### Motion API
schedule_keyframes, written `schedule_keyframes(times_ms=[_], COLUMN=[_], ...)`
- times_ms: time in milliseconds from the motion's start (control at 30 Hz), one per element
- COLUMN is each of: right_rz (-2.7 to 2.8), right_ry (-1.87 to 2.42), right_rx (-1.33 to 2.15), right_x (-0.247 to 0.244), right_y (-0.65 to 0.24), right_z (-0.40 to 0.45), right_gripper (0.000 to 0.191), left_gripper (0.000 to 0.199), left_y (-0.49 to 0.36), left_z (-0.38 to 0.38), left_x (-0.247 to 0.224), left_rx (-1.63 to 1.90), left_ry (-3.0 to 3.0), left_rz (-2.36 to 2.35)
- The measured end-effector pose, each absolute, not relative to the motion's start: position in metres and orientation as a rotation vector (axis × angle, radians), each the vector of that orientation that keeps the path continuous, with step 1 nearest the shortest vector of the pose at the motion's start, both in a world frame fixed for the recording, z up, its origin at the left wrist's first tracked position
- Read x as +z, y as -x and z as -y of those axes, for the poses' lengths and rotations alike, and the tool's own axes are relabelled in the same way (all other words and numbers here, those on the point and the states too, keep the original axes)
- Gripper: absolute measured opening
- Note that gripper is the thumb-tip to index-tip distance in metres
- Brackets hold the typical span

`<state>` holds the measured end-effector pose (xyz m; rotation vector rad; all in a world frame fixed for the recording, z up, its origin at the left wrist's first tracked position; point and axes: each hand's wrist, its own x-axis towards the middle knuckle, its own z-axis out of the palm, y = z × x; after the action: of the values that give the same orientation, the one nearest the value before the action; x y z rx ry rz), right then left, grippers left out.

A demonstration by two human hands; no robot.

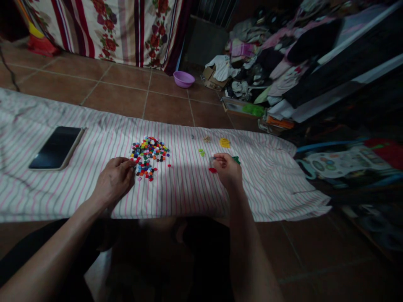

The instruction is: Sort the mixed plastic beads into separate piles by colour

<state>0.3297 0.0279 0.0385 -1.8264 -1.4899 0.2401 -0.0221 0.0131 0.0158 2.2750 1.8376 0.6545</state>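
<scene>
A mixed pile of small coloured pieces (151, 149), like beads or tiny blocks, lies on the striped cloth (182, 197). My left hand (116, 178) rests at the pile's left edge, fingers closed together at the nearest pieces; whether one is between them I cannot tell. To the right, my right hand (228, 167) hovers with curled fingers in a pinch, and what it holds is too small to make out. Around it lie single-colour groups: red pieces (213, 170), light green pieces (202, 152), yellow pieces (224, 143), beige pieces (206, 139) and dark green pieces (236, 160), partly hidden by the hand.
A phone (56, 147) lies on the cloth at the left. One grey piece (192, 136) sits near the far edge. Beyond, on the tiled floor, are a purple basin (184, 79) and heaped clothes (252, 54). A floral curtain (122, 31) hangs behind.
</scene>
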Motion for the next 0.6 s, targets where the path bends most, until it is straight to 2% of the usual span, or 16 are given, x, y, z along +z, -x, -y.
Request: schedule_keyframes(times_ms=[267, 600], right_rz=[1.274, 1.326], right_ry=[2.001, 1.965], right_rx=[0.123, 0.186], right_x=[0.019, 0.008], right_y=[-0.4, -0.405], right_z=[-0.015, -0.016], right_gripper=[0.025, 0.029], left_gripper=[0.036, 0.037], left_y=[0.023, 0.025], left_z=[-0.014, -0.013], left_x=[0.016, 0.012], left_rx=[0.673, 0.675], left_ry=[-2.261, -2.301], left_rz=[-1.806, -1.794])
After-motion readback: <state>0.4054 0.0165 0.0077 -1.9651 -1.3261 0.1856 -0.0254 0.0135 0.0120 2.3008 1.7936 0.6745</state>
